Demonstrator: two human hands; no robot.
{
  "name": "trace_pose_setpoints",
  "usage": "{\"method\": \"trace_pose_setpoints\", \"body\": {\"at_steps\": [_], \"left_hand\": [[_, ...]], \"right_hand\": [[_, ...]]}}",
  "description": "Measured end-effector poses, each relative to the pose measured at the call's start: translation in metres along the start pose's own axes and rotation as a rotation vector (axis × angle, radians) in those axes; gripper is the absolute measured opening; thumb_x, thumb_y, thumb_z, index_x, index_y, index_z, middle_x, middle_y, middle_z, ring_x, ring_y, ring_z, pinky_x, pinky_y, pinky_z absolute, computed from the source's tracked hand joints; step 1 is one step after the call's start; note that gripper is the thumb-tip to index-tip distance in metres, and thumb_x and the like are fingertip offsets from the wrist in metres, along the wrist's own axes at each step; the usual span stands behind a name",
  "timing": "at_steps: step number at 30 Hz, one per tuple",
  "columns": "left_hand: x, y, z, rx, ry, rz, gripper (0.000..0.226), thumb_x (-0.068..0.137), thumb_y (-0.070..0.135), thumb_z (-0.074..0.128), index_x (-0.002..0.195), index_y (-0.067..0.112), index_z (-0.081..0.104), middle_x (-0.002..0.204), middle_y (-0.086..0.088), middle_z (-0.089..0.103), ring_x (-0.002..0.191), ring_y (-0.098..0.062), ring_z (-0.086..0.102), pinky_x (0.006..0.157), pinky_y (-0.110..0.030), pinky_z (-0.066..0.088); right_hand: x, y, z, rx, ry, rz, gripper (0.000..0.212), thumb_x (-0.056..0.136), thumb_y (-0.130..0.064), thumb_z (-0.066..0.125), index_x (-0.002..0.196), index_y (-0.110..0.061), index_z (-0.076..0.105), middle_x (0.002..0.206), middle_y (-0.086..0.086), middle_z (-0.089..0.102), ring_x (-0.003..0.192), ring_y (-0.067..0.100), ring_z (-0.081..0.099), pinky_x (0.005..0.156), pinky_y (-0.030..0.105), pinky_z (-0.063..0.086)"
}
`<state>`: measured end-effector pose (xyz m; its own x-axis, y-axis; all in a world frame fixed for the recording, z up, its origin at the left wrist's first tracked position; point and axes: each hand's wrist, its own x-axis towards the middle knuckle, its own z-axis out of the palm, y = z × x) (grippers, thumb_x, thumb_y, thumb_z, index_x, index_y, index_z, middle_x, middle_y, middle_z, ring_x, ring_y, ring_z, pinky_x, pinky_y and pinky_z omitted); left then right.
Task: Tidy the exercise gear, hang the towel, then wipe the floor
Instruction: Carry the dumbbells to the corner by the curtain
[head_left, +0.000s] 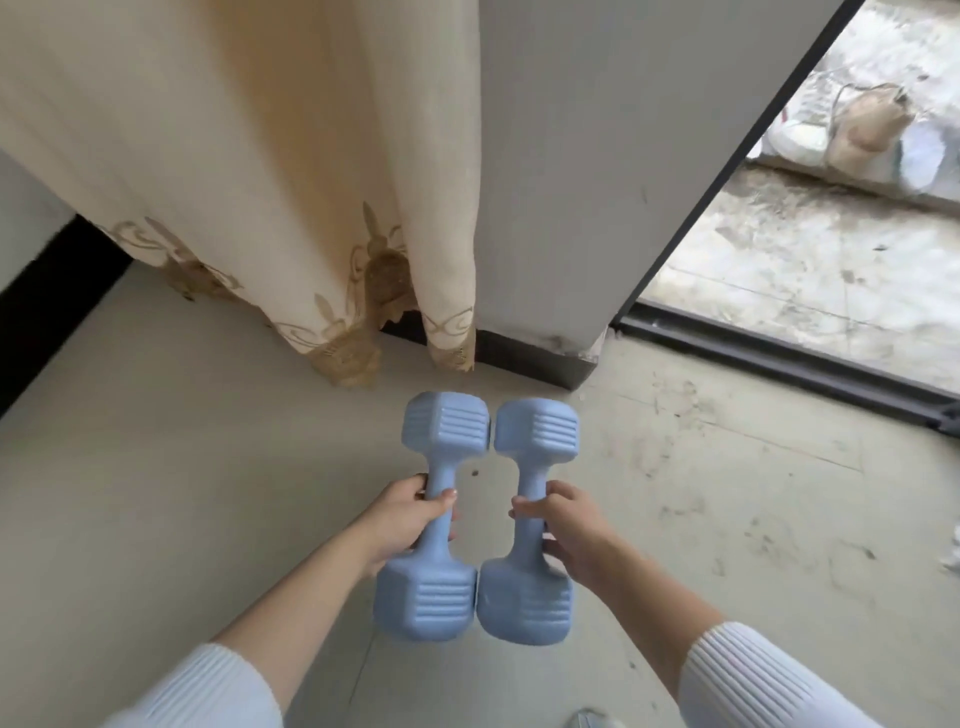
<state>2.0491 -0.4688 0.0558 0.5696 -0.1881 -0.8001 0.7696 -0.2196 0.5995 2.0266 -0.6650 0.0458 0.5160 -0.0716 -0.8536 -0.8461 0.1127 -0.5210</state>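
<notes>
The left hand (410, 519) and right hand (563, 530) are each gripping one dumbbell (436, 499) handle; the heads, touching between the hands, may be knocking and slipping onto the floor (156, 467).

Head camera looks steeply down at floor (182, 493) (close, wide-angle).

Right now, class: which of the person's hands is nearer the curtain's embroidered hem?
Left. The left hand grips the left dumbbell almost directly below the curtain hem; the right hand, on the right dumbbell, sits farther off to the side.
</notes>
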Motion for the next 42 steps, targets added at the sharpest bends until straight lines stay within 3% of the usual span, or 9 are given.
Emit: {"method": "trace_pose_setpoints", "body": {"at_steps": [4,19,23,26,30,37,38,40,42], "left_hand": [[0.049,0.005,-0.007,0.080,-0.033,0.020,0.017,0.097,0.018,0.053,0.100,0.002,0.057,0.088,-0.011,0.061,0.077,-0.023,0.063,0.062,-0.028,0.053],[0.107,0.034,-0.029,0.133,-0.024,0.019,0.019,0.097,0.023,0.053,0.112,0.012,0.057,0.105,-0.013,0.066,0.079,-0.019,0.068,0.066,-0.025,0.055],[0.117,0.038,-0.044,0.118,0.007,0.030,0.011,0.096,0.024,0.054,0.104,0.017,0.059,0.107,-0.014,0.068,0.082,-0.023,0.068,0.076,-0.036,0.054],[0.122,0.040,-0.057,0.155,0.007,0.036,0.009,0.097,0.026,0.053,0.103,0.022,0.059,0.104,-0.010,0.070,0.090,-0.027,0.069,0.084,-0.042,0.053],[0.120,0.037,-0.064,0.226,0.003,0.078,0.013,0.097,0.030,0.052,0.105,0.025,0.061,0.103,-0.006,0.071,0.092,-0.026,0.068,0.083,-0.039,0.054],[0.120,0.027,-0.058,0.403,0.170,0.225,0.025,0.092,0.040,0.054,0.103,0.021,0.066,0.072,-0.001,0.057,0.068,-0.017,0.050,0.067,-0.030,0.038],[0.119,0.024,-0.056,0.465,0.212,0.248,0.026,0.094,0.036,0.052,0.110,0.020,0.065,0.076,0.000,0.060,0.071,-0.019,0.053,0.068,-0.030,0.039],[0.107,0.023,-0.052,0.595,0.308,0.253,0.042,0.096,0.034,0.050,0.135,0.020,0.052,0.112,-0.001,0.066,0.102,-0.022,0.060,0.086,-0.030,0.044],[0.081,0.025,-0.048,0.638,0.390,0.240,0.050,0.096,0.035,0.049,0.144,0.022,0.041,0.135,-0.002,0.056,0.123,-0.022,0.052,0.098,-0.030,0.040]], "right_hand": [[0.045,-0.001,-0.002,0.043,-0.019,-0.017,0.019,0.084,-0.005,0.067,0.101,-0.005,0.058,0.092,0.012,0.067,0.101,0.028,0.064,0.082,0.041,0.051],[0.094,-0.024,0.010,0.131,-0.084,-0.051,0.019,0.088,-0.005,0.064,0.106,-0.003,0.059,0.089,0.012,0.066,0.083,0.023,0.064,0.076,0.038,0.052],[0.101,-0.027,0.021,0.179,-0.102,-0.067,0.019,0.089,-0.006,0.063,0.107,-0.001,0.059,0.092,0.014,0.064,0.083,0.024,0.063,0.076,0.039,0.054],[0.106,-0.029,0.026,0.178,-0.160,-0.077,0.022,0.090,-0.009,0.064,0.110,-0.003,0.059,0.097,0.015,0.065,0.087,0.025,0.064,0.079,0.039,0.054],[0.106,-0.033,0.029,0.115,-0.198,-0.089,0.024,0.089,-0.012,0.065,0.111,-0.005,0.060,0.101,0.015,0.066,0.089,0.021,0.066,0.072,0.033,0.056],[0.105,-0.036,0.030,-0.165,-0.086,-0.128,0.031,0.087,-0.027,0.069,0.110,-0.008,0.061,0.101,0.014,0.067,0.079,0.021,0.064,0.071,0.033,0.055],[0.103,-0.037,0.031,-0.230,-0.047,-0.141,0.034,0.085,-0.029,0.071,0.110,-0.008,0.061,0.099,0.013,0.066,0.078,0.021,0.062,0.070,0.033,0.053],[0.097,-0.040,0.030,-0.358,0.042,-0.161,0.045,0.082,-0.032,0.073,0.117,-0.008,0.058,0.101,0.010,0.064,0.079,0.020,0.059,0.071,0.032,0.048],[0.078,-0.046,0.027,-0.468,0.112,-0.176,0.055,0.081,-0.035,0.073,0.126,-0.009,0.052,0.107,0.007,0.062,0.082,0.019,0.059,0.072,0.029,0.045]]}}
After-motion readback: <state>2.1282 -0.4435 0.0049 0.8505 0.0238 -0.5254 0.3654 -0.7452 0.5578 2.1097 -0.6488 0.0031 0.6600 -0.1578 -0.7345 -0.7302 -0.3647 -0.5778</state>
